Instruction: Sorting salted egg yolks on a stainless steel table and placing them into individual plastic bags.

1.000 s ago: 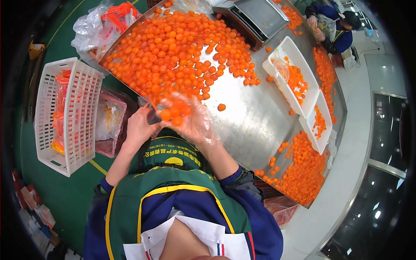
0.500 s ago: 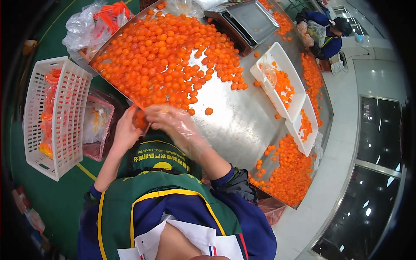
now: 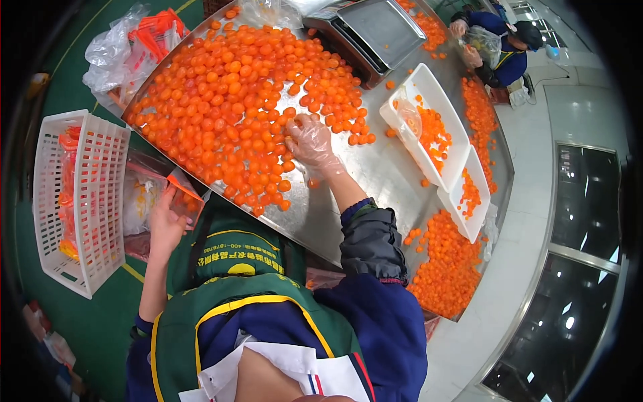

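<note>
A large pile of round, glossy orange egg yolks (image 3: 221,100) lies on the metal table (image 3: 321,221). At the pile's right edge is my right hand (image 3: 311,142), in a clear plastic glove, its fingers curled in against some yolks. What lies inside the curled fingers is partly hidden. Beyond the table's near left edge, my bare left hand (image 3: 169,220) pinches a small clear plastic bag with orange print (image 3: 185,191). The bag hangs beside the pile, and its contents are hard to make out.
A white basket (image 3: 84,201) of orange packaging stands at left, beside a lined bin (image 3: 142,201). A scale (image 3: 385,33) sits at the back. White trays (image 3: 429,134) hold more yolks at right. A co-worker (image 3: 506,47) works at the far right.
My right hand has left the bag by my left hand and reached right and away to the yolk pile. My left hand has moved slightly left and nearer with the bag.
</note>
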`<act>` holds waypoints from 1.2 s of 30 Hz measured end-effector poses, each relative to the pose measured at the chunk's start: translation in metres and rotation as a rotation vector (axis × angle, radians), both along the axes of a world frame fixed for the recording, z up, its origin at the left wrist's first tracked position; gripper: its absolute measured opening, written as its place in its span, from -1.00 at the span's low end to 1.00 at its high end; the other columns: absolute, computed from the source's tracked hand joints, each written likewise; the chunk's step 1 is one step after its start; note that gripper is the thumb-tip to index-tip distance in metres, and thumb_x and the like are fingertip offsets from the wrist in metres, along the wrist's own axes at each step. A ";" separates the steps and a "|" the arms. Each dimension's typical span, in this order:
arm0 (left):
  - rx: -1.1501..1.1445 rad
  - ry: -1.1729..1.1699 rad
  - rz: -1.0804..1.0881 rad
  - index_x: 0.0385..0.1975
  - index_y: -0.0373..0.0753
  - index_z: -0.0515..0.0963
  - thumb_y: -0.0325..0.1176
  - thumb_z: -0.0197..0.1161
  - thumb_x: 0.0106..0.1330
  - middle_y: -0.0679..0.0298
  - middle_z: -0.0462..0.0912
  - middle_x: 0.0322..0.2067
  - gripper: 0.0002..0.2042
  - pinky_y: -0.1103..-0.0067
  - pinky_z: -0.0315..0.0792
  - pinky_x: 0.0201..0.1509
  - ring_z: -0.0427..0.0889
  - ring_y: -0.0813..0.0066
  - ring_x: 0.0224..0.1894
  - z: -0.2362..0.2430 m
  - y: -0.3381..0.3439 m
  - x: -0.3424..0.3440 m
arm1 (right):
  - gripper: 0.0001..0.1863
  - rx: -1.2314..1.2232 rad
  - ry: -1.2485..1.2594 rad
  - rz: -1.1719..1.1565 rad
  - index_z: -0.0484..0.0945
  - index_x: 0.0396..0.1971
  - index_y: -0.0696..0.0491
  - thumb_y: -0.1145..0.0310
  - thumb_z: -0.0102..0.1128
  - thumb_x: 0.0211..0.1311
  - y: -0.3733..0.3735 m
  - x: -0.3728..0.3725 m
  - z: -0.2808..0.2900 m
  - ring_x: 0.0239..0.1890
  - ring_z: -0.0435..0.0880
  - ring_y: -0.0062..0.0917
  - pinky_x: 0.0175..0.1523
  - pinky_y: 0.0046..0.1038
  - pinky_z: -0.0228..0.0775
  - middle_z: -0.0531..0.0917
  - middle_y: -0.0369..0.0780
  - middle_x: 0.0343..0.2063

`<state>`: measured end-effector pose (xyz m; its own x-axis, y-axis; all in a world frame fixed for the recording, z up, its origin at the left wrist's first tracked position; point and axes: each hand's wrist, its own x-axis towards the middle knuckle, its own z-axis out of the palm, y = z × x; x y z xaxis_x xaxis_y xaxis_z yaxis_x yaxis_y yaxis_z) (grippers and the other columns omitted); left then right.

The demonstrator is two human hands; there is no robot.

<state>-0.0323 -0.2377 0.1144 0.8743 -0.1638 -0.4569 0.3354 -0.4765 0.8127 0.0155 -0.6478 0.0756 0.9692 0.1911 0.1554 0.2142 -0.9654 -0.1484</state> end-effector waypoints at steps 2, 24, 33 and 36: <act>0.039 -0.117 -0.061 0.29 -0.47 0.28 -0.74 0.14 -0.02 0.01 0.47 0.19 -0.29 0.58 0.54 -0.53 0.60 0.51 -0.56 0.004 -0.010 0.000 | -0.64 -0.004 -0.018 -0.024 0.57 -0.12 -0.05 0.28 0.31 0.02 0.004 -0.004 -0.010 -0.10 0.59 -0.24 -0.25 -0.23 0.56 0.58 -0.19 -0.13; 0.031 -0.180 -0.150 0.18 -0.47 0.39 -0.71 0.10 -0.05 -0.02 0.48 0.18 -0.38 0.51 0.58 -0.37 0.66 0.41 -0.49 0.013 -0.034 0.013 | -0.39 3.116 0.603 -0.220 0.16 0.38 -0.10 -0.06 -0.10 0.47 0.092 -0.053 0.027 0.38 0.19 0.11 0.21 0.40 0.22 0.14 -0.04 0.42; 0.068 -0.253 -0.188 0.19 -0.45 0.39 -0.68 0.14 -0.07 -0.02 0.50 0.16 -0.35 0.50 0.52 -0.20 0.64 0.24 -0.34 0.017 -0.035 0.010 | -0.37 2.957 0.821 -0.396 0.15 0.35 0.11 -0.04 -0.17 0.51 0.156 -0.052 0.070 0.27 0.33 0.21 0.17 0.31 0.35 0.28 0.13 0.30; 0.071 -0.265 -0.200 0.22 -0.44 0.37 -0.68 0.17 -0.06 -0.03 0.49 0.16 -0.34 0.48 0.52 -0.19 0.65 0.21 -0.28 0.015 -0.035 0.010 | -0.37 2.780 1.002 -0.235 0.23 0.30 0.17 -0.04 -0.19 0.52 0.163 -0.056 0.081 0.27 0.35 0.16 0.16 0.22 0.40 0.35 0.11 0.26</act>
<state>-0.0222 -0.2729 0.1294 0.9178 -0.3202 -0.2349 0.0112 -0.5704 0.8213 -0.0407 -0.4844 0.1563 0.8465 0.4176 -0.3301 -0.4451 0.8954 -0.0086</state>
